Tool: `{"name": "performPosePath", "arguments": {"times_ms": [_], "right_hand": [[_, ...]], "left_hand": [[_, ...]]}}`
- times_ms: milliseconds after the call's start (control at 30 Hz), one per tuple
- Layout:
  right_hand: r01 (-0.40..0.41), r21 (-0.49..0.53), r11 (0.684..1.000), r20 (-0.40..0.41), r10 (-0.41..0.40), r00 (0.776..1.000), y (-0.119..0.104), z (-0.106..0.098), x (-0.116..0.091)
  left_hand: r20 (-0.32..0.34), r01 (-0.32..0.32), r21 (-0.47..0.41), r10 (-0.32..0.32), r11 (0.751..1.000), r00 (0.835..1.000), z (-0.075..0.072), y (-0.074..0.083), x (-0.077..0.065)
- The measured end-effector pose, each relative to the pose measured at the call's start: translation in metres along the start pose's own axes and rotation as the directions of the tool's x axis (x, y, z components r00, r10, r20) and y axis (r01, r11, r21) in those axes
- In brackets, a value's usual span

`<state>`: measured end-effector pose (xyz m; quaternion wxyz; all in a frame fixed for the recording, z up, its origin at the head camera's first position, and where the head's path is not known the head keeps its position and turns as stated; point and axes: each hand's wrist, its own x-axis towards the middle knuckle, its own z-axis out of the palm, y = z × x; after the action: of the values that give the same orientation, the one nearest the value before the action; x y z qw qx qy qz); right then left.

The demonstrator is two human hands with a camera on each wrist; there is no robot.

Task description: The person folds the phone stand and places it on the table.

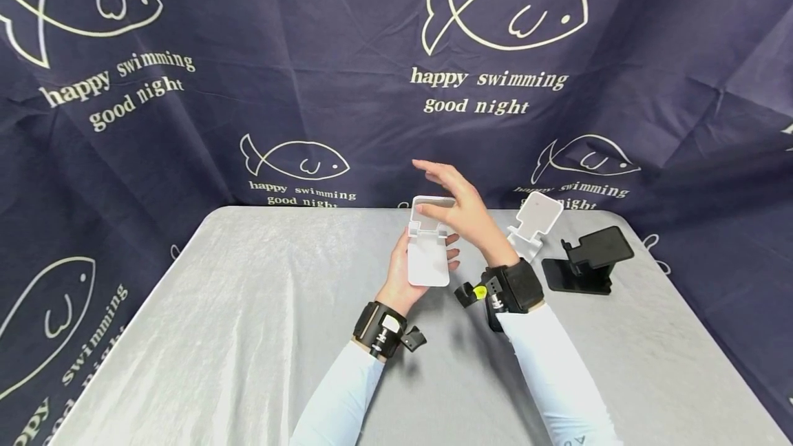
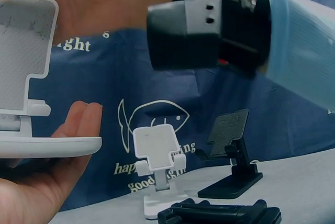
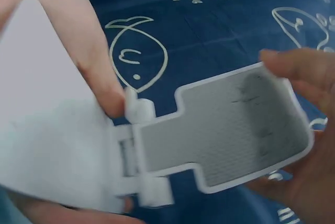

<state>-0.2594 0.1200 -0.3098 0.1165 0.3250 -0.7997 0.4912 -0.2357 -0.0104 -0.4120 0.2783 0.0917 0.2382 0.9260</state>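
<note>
"Holding up a white phone stand, the left hand is what we notice first. How are its fingers?"

"We see them wrapped behind the flat base and grasping it, fingertips peeking past the right edge. The stand is raised off the table, its upper plate unfolded at the hinge."

"And the right hand?"

"We find it released, its fingers long and stretched out beyond the plate. The thumb passes in front of the plate in the head view; we cannot tell for sure whether it touches."

"What do we have around them?"

"To the right, near the table's back edge, we see a second white stand standing unfolded. Just beside it is a black stand, its plate tilted. Nearer us, a folded black thing lies low on the table, mostly hidden beneath the right wrist in the head view."

"We both spot a black wristband on the left arm, then?"

"Yes, with a pale blue sleeve below it, and behind everything we see a dark blue curtain with fish drawings."
</note>
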Motion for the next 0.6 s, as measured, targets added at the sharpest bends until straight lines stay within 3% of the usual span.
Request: {"name": "performPosePath", "arguments": {"times_ms": [100,167,367,600], "right_hand": [[0.018,-0.137,0.990,0.062,-0.010,0.998,-0.007,-0.001,0.001],[-0.012,-0.184,0.983,0.097,0.030,0.995,-0.011,-0.001,0.001],[-0.152,-0.234,0.960,0.079,0.175,0.981,-0.015,0.002,-0.001],[-0.138,-0.243,0.960,0.061,0.157,0.986,-0.015,0.011,-0.005]], "left_hand": [[-0.012,0.018,-0.005,-0.018,1.000,1.000,0.000,-0.001,-0.001],[-0.025,0.025,-0.006,-0.025,1.000,0.999,0.000,-0.001,-0.001],[-0.049,0.035,-0.008,-0.036,0.999,0.998,0.001,-0.001,-0.002],[-0.073,0.025,-0.024,-0.026,0.999,0.997,-0.003,0.000,-0.002]]}}
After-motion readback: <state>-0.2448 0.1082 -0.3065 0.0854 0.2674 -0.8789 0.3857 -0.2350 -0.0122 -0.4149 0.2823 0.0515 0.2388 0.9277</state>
